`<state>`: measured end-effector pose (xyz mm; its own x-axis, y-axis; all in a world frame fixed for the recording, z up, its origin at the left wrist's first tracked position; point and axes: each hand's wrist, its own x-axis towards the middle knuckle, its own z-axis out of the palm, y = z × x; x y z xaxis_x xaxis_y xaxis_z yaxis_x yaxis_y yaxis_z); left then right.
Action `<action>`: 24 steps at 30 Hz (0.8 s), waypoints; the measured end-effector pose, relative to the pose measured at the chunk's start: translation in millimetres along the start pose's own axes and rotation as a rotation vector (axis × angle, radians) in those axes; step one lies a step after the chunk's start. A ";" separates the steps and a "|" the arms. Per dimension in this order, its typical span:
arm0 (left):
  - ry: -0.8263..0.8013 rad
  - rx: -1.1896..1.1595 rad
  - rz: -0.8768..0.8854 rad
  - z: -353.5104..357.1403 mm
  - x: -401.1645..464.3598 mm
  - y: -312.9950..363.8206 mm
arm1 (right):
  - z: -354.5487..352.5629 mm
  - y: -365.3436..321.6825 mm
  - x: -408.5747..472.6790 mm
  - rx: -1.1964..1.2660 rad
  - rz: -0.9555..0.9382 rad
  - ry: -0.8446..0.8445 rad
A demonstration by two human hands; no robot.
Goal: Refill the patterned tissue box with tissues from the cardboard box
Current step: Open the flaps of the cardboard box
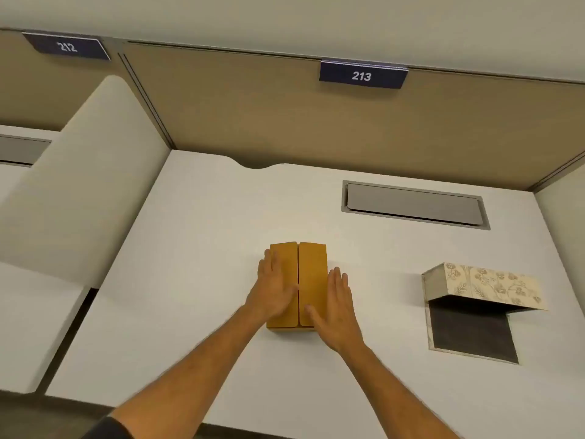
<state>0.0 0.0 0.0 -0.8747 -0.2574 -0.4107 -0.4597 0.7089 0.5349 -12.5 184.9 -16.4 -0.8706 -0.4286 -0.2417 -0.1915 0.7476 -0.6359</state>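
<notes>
While both bare forearms reach up from the near edge of the white counter (196, 248), the two hands lie flat on the cardboard box (311, 274), which sits in the middle of the counter with its long side running away from the viewer. Its two top flaps are folded down and meet along a seam down the centre. On the box's left flap rests the left hand (274, 291), palm down, its fingers (269, 261) straight, close together and gripping nothing, the thumb lying near the seam. Along the box's right edge lies the right hand (336, 307), also flat and grasping nothing, its fingers (340, 278) extended side by side partly over the edge, its thumb on the right flap close to the near end. Well to the right of the cardboard box, and apart from it, stands the patterned tissue box (489, 285), cream with a floral print, its lid raised and tilted so that a dark interior shows beneath; whether any tissues are inside cannot be told. Beyond the cardboard box and to its right, a grey flap panel (414, 204) is set flush into the counter. Farther back rises a tan partition (253, 115) carrying a dark plate marked 213 (362, 76), with another marked 212 (68, 47) far to the left.
</notes>
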 end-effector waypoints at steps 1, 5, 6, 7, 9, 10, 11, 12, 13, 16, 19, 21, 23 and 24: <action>-0.006 -0.023 -0.039 5.9 1.2 -0.3 | 5.9 1.5 -2.0 -0.003 0.012 -0.038; -0.038 -0.081 -0.160 21.5 2.6 2.2 | 23.2 7.7 -9.1 -0.029 0.037 -0.124; -0.034 -0.082 -0.166 25.1 2.2 2.2 | 26.5 8.9 -11.0 -0.033 0.030 -0.118; -0.032 -0.084 -0.171 27.7 2.9 1.5 | 29.5 11.5 -11.7 -0.038 0.023 -0.107; -0.025 -0.086 -0.178 31.1 3.8 -0.5 | 33.4 15.0 -12.6 -0.029 0.008 -0.066; -0.023 -0.091 -0.182 33.3 4.5 -1.7 | 34.9 15.0 -13.7 -0.021 0.002 -0.047; -0.019 -0.100 -0.182 34.6 4.6 -2.2 | 36.2 14.8 -15.0 -0.010 -0.002 -0.031; -0.014 -0.109 -0.182 35.5 4.4 -2.1 | 37.1 14.1 -16.6 -0.001 -0.005 -0.014; -0.009 -0.119 -0.179 35.3 4.8 -1.6 | 36.8 13.4 -18.0 0.005 -0.007 0.003; 0.012 -0.142 -0.180 29.8 4.3 0.7 | 31.9 12.7 -23.9 0.012 0.032 0.027; 0.080 -0.155 -0.135 16.1 -1.7 -2.0 | 21.6 14.5 -31.0 0.083 0.065 0.083; 0.118 -0.185 -0.064 3.3 -6.8 -9.6 | 12.2 18.6 -34.8 0.128 0.058 0.143; 0.148 -0.218 -0.009 -11.2 -11.8 -19.4 | 4.1 26.2 -35.8 0.161 0.060 0.195; 0.163 -0.233 0.008 -17.9 -13.8 -25.9 | 0.3 30.3 -36.0 0.181 0.078 0.202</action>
<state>21.3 -26.5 5.0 -0.8829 -0.3678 -0.2918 -0.4591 0.5464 0.7005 13.3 222.8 -27.2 -0.9556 -0.2501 -0.1558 -0.0522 0.6640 -0.7459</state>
